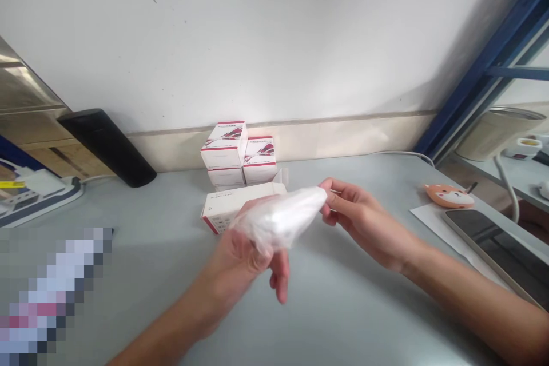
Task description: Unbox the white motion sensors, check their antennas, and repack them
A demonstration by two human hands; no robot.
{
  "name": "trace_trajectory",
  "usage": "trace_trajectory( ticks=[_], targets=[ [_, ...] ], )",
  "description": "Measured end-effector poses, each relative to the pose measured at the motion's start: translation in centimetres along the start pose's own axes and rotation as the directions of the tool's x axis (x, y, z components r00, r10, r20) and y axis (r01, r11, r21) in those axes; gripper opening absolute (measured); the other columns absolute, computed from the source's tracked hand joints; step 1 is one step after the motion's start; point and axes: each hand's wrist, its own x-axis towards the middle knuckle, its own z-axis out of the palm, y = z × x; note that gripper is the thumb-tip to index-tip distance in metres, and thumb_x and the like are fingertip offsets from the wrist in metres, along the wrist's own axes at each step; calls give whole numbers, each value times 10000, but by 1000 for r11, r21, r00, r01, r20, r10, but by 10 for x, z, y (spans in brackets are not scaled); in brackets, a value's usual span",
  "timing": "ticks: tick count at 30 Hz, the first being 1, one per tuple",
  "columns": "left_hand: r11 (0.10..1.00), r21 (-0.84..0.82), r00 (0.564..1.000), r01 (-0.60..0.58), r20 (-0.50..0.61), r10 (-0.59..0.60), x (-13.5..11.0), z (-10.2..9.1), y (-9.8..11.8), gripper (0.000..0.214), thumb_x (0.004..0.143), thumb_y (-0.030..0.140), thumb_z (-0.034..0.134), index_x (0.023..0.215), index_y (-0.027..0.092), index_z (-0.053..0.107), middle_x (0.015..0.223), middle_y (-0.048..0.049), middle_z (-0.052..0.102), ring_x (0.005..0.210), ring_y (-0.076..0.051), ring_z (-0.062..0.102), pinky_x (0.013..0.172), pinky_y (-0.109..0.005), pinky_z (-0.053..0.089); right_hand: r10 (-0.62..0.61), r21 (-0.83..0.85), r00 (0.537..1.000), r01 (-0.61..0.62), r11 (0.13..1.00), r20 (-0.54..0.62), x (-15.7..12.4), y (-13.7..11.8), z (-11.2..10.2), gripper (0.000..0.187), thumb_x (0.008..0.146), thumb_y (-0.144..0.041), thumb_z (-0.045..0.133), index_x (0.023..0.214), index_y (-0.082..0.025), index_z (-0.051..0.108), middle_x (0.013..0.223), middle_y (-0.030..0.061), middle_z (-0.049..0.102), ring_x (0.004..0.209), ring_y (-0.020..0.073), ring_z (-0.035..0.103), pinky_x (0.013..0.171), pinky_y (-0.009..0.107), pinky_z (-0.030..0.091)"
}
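Between my two hands, above the grey desk, is a white item in a thin translucent plastic bag (285,220); what lies inside is too blurred to make out. My left hand (246,257) grips the bag's near left end, thumb on top and some fingers hanging below. With thumb and fingertips, my right hand (347,203) pinches the narrow far right end. Just behind the bag lies a long white carton (240,200) with red edging, its right end flap raised. My left hand partly hides that carton.
Small white-and-red boxes (223,146) are stacked against the wall. A black cylinder (111,148) leans at the left near a power strip (38,197). At the right are a phone (497,249), paper (441,229) and an orange animal-face object (449,195). A pixelated patch covers the left front.
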Motion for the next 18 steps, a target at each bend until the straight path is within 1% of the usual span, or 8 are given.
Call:
trace_trajectory(
  ticks=[3,6,8,10,12,13,16,18],
  targets=[
    [999,32,999,-4,-45,5,4,1,-2,726,928,798,550,1216,147,692,679,-23,648,520,-150,595,585,-307,446,-99,-50,994,97,994,-43,-2,0,2,371,991,-550,660,833,-226,575,760,-9,552,710,146,453,666,289,374],
    [987,-124,993,104,-42,-110,5,1,0,689,1024,747,366,1206,166,689,664,-23,665,479,-144,589,553,-289,436,-322,-244,945,298,923,-62,-6,2,5,274,1043,-467,610,891,-239,603,784,9,615,726,163,530,667,307,418],
    [963,-214,983,166,-44,-179,5,1,2,674,1041,715,333,1221,171,688,632,-22,672,456,-135,569,534,-267,423,-532,-427,846,478,768,-10,-10,4,7,163,1051,-350,604,923,-249,610,811,24,647,739,178,564,682,331,449],
    [948,-247,975,201,-47,-219,5,0,4,700,1032,721,331,1189,152,707,546,-17,635,423,-128,521,506,-251,402,-693,-533,712,633,561,116,-14,5,8,82,1027,-215,607,960,-263,612,826,32,668,733,189,583,679,354,466],
    [945,-240,968,223,-64,-244,5,-1,3,742,1012,750,337,1175,136,720,452,-5,568,397,-133,475,487,-248,390,-759,-538,600,739,404,254,-19,4,9,167,977,-108,607,982,-274,619,825,34,669,711,191,590,658,363,478],
    [948,-225,964,226,-89,-251,5,-2,2,764,997,772,344,1183,134,721,425,3,538,391,-139,461,475,-249,383,-762,-537,571,764,357,307,-22,2,10,201,951,-79,610,981,-277,629,835,39,660,712,192,595,643,360,483],
    [960,-180,940,213,-230,-251,8,-4,-4,802,947,829,399,1259,153,698,473,15,549,408,-152,457,450,-260,377,-720,-581,562,768,271,407,-29,0,12,211,902,-72,631,932,-278,669,904,62,593,774,195,614,612,332,511],
    [969,-156,921,193,-312,-234,9,-8,-11,790,933,828,445,1307,171,674,580,6,616,458,-161,506,482,-274,424,-696,-616,576,750,241,428,-30,2,14,150,915,-152,678,997,-276,696,1040,87,570,909,214,645,703,340,586]
  ],
)
